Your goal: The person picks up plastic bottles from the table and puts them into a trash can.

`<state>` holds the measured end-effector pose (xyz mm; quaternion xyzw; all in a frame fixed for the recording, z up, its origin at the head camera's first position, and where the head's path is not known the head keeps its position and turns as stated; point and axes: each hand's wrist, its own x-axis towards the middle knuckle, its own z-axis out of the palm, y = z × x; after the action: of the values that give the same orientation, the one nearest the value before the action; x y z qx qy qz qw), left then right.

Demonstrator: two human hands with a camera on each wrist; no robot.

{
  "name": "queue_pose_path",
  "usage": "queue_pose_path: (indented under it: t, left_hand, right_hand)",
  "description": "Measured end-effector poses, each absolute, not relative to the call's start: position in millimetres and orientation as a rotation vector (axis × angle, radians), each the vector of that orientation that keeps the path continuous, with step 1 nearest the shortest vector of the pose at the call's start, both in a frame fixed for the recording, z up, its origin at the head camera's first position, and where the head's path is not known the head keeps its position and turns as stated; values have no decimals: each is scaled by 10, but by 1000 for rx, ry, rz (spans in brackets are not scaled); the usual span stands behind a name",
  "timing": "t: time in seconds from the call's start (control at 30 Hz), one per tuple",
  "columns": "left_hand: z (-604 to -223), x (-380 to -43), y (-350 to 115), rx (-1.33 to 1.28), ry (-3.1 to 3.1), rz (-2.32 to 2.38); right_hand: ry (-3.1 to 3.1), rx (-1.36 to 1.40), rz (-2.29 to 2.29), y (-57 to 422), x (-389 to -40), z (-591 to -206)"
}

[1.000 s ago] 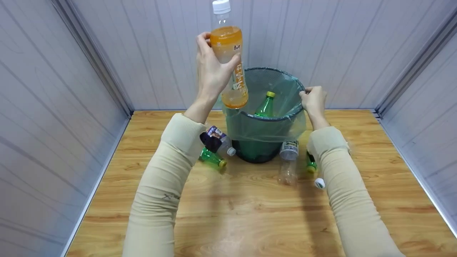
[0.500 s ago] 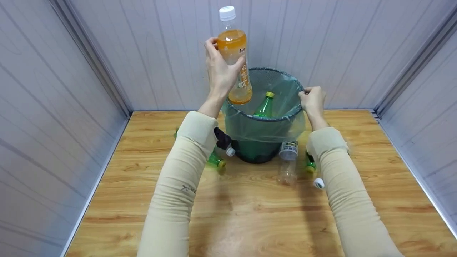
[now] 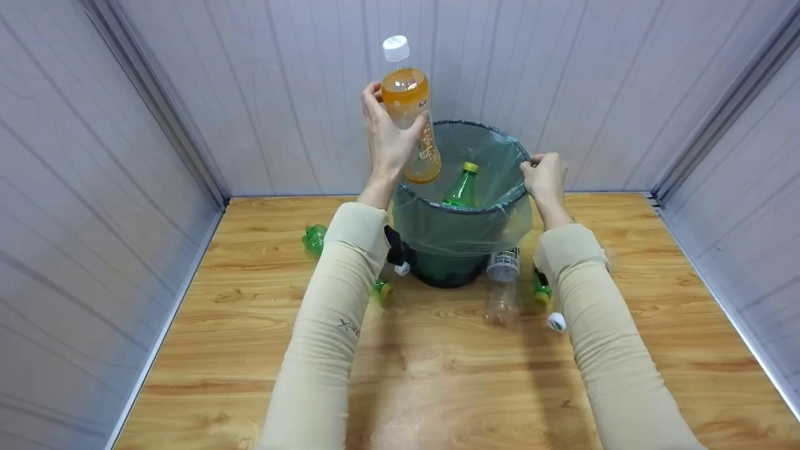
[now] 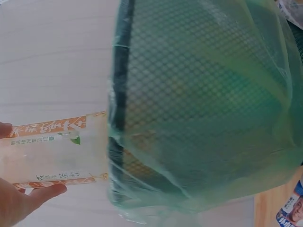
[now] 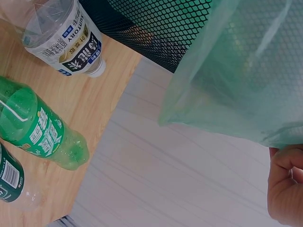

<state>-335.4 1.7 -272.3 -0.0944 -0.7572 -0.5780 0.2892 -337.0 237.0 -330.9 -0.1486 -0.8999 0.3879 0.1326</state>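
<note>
My left hand (image 3: 389, 144) grips a plastic drink bottle (image 3: 405, 90) with a white cap and orange label. The bottle leans, cap up, its base overlapping the left rim of a dark mesh trash bin (image 3: 447, 273). In the left wrist view, the bottle (image 4: 52, 151) shows between thumb and fingers, its base at the bin's edge. A translucent green liner (image 3: 450, 232) folds over the rim. On the right side, my right hand (image 3: 546, 180) pinches the lined rim. Inside the bin stands a green bottle (image 3: 462, 189) with a yellow cap.
Left of the bin, my sleeve partly hides a green bottle (image 3: 314, 239). On the right lie a clear bottle (image 5: 71, 42) with a white-and-blue label, a green bottle (image 5: 40, 125) and a dark-labelled bottle (image 5: 10, 177). Panelled walls (image 3: 300, 94) enclose the wooden surface (image 3: 462, 387).
My left hand has moved right and then down with the bottle, bringing its base to the bin's rim. The left sleeve now covers more of the bottles beside the bin. My right hand stays put.
</note>
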Motion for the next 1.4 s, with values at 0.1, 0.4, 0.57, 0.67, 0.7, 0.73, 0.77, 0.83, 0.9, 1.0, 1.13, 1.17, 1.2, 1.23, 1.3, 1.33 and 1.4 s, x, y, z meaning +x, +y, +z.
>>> queue_pose_path:
  t: [0.1,0.4,0.57,0.67,0.7,0.73,0.77,0.83,0.9,1.0,1.13,1.17,1.2,1.23,1.3,1.33,1.4]
  left_hand:
    - [-2775,-3376,18,-242,-2038,-1536]
    - [-2938,-3443,42,-257,-2046,-1521]
    - [-3006,-3462,49,-281,-2052,-1529]
    - [-3038,-3469,37,-291,-2064,-1533]
    - [-3046,-3471,31,-292,-2069,-1536]
    - [-3053,-3474,24,-294,-2076,-1539]
    - [-3058,-3476,17,-293,-2089,-1543]
    - [-3070,-3484,2,-296,-2110,-1542]
    - [-3081,-3489,-14,-293,-2147,-1537]
    - [-3111,-3486,-37,-287,-2211,-1520]
    - [-3145,-3466,-66,-273,-2286,-1482]
    - [-3151,-3461,-72,-274,-2293,-1473]
    - [-3151,-3455,-77,-268,-2301,-1465]
    - [-3151,-3452,-80,-270,-2300,-1455]
    - [-3148,-3446,-88,-270,-2282,-1449]
    - [-3148,-3446,-93,-269,-2264,-1448]
    - [-3144,-3443,-107,-262,-2233,-1445]
  right_hand:
    - [-2608,-428,1113,2369,-3373,-3313]
    - [-2627,-442,1159,2355,-3354,-3287]
    - [-2624,-431,1150,2360,-3357,-3289]
    - [-2625,-430,1152,2355,-3357,-3287]
    - [-2625,-431,1153,2354,-3358,-3286]
    - [-2625,-432,1154,2353,-3357,-3284]
    - [-2623,-432,1155,2352,-3359,-3284]
    - [-2617,-429,1155,2350,-3360,-3284]
    - [-2612,-426,1137,2348,-3357,-3287]
    - [-2609,-421,1115,2340,-3347,-3290]
    - [-2616,-419,1111,2330,-3342,-3292]
    - [-2620,-420,1110,2327,-3341,-3291]
    - [-2622,-421,1114,2324,-3338,-3288]
    - [-2624,-424,1113,2322,-3338,-3287]
    - [-2630,-429,1111,2318,-3333,-3280]
    - [-2632,-430,1112,2316,-3331,-3277]
    - [-2633,-433,1119,2316,-3327,-3274]
